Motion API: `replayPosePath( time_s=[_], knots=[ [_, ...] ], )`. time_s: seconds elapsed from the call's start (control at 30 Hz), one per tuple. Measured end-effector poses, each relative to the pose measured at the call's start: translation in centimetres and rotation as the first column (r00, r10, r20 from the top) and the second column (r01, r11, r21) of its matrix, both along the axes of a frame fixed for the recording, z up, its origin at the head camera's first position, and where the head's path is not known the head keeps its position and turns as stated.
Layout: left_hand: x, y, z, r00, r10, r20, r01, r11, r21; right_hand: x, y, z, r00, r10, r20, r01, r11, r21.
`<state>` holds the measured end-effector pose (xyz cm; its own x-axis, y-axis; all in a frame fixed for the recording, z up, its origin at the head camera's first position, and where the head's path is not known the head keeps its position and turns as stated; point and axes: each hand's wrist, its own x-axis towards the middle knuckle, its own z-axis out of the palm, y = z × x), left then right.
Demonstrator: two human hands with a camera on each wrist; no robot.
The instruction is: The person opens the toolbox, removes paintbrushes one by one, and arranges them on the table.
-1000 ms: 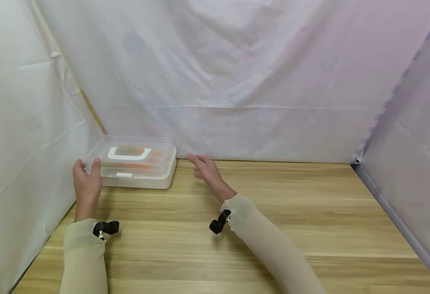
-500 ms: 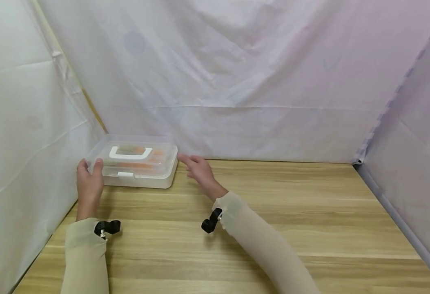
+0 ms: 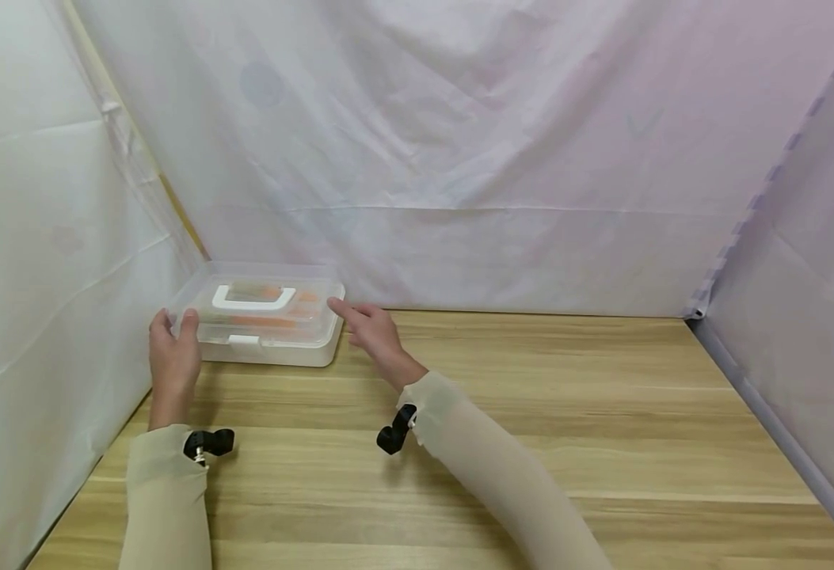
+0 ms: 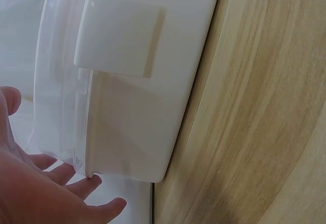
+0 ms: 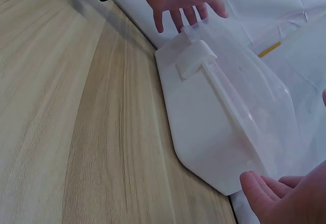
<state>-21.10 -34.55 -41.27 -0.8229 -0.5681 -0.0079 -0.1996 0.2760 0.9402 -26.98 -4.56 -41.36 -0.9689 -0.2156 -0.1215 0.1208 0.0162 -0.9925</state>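
Note:
A white plastic storage box (image 3: 295, 355) with a clear lid (image 3: 317, 331) sits on the table's far left. The lid carries a white carry handle (image 3: 245, 304), and a white latch (image 3: 245, 341) overlaps the front wall. Orange and greenish shapes (image 3: 263, 321) show blurred through the lid. My left hand (image 3: 177, 356) is at the box's left end, thumb up, loosely extended fingers touching the rim in the left wrist view. At the opposite end, my right hand (image 3: 377, 336) has its fingers extended by the corner; in the right wrist view its fingertips (image 5: 249, 180) are right at the rim.
The wood-grain table (image 3: 531, 412) spreads in front and to the right. White cloth hangs as a back wall (image 3: 495, 261), a left wall (image 3: 46, 277) close beside the box, and a right wall (image 3: 816, 237). Black camera mounts (image 3: 210, 443) are on both sleeves.
My right hand has moved left, from beside the box to its right end. My left hand has shifted slightly right against the left end. The box stays about where it was.

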Motion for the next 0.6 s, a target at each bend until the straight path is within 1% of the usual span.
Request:
replayPosePath(
  time_s=[0.2,0.33,0.47,0.6],
  knots=[
    [-0.1,0.0,0.0,1.000,0.003,-0.019,-0.003,1.000,0.004,0.1,-0.5,0.3,1.000,0.004,0.014,-0.004,1.000,-0.020],
    [0.0,0.0,-0.1,1.000,0.002,-0.008,-0.002,1.000,0.000,0.1,-0.8,0.3,1.000,0.003,0.016,-0.002,1.000,-0.024],
    [0.1,-0.1,-0.2,1.000,-0.003,-0.009,0.003,1.000,-0.002,0.4,-1.0,0.3,1.000,0.016,-0.013,-0.016,0.999,-0.040],
    [0.2,0.0,-0.1,1.000,0.002,-0.017,-0.002,1.000,-0.004,0.5,-1.2,0.2,0.999,0.013,-0.045,-0.015,0.999,-0.034]
  ],
)
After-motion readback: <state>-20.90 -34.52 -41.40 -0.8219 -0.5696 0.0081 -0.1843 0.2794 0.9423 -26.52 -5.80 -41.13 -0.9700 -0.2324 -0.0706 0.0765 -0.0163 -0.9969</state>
